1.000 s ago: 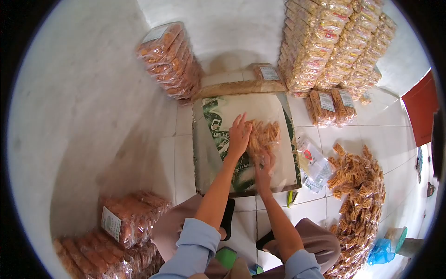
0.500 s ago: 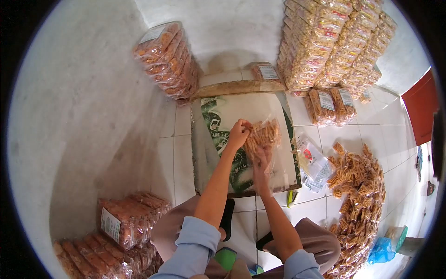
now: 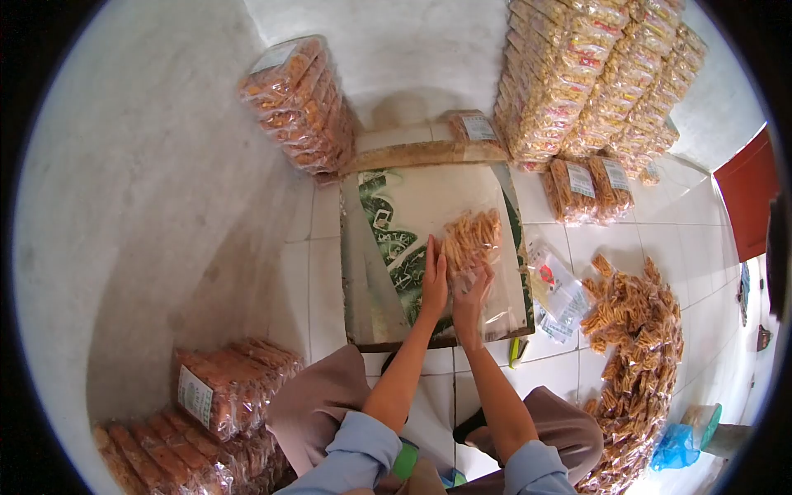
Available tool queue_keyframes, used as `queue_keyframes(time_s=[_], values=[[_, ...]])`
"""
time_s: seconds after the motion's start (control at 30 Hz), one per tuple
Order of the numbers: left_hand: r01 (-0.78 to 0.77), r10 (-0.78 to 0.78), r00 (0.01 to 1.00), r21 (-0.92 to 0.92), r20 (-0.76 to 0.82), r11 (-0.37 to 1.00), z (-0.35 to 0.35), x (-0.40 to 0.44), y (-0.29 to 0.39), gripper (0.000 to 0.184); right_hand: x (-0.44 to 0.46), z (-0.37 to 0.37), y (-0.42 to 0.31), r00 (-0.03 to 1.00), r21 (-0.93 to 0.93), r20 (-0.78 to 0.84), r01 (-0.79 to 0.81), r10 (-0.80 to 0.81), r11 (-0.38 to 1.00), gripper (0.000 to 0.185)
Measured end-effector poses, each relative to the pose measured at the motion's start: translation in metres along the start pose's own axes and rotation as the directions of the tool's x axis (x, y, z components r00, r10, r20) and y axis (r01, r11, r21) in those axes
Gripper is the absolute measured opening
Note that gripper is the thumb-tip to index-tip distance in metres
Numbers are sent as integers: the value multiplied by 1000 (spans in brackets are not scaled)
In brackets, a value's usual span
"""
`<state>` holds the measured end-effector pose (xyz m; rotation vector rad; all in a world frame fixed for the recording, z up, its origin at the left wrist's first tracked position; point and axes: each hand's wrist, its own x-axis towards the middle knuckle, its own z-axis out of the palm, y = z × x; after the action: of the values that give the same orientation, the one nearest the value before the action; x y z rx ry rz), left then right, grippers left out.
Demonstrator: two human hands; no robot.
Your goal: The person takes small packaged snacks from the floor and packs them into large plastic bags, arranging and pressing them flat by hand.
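Observation:
A clear plastic bag of brown snack sticks [image 3: 473,241] lies on the low table [image 3: 437,186], its sticks bunched toward the far end. My right hand [image 3: 471,295] has its fingers closed on the loose plastic at the near end of the bag. Flat and stretched out, my left hand [image 3: 434,276] stands along the left side of the bag. Whether its fingers touch the plastic, I cannot tell. Behind my right hand, part of the near plastic is hidden.
Small snack packs [image 3: 631,355] lie heaped at the right, near flat plastic bags [image 3: 557,285] and a green cutter [image 3: 517,353]. Tall stacks of packed bags [image 3: 561,78] stand at the back right, reddish stacks [image 3: 301,107] at the back left. More packs [image 3: 235,388] lie near my left knee.
My left hand has let go of the bag's upper left corner and come down to its left side, fingers now straight. The bag lies slightly higher and right; my right hand has shifted slightly nearer me.

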<state>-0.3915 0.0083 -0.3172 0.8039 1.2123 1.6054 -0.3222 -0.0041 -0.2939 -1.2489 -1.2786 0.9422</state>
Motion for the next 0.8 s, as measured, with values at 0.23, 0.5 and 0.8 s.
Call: queue_keyframes(time_s=[0.23,0.5,0.8], values=[[4,-4,1000,204,1,979,3,-14,9,57,3,-4,13,953,-234,113,301,-281,925,38],[76,-95,995,376,30,924,6,-25,32,57,19,-1,0,949,-88,171,281,-263,956,39],[-63,99,990,322,-97,945,1,-16,20,61,2,-5,8,970,-252,137,232,-203,940,30]])
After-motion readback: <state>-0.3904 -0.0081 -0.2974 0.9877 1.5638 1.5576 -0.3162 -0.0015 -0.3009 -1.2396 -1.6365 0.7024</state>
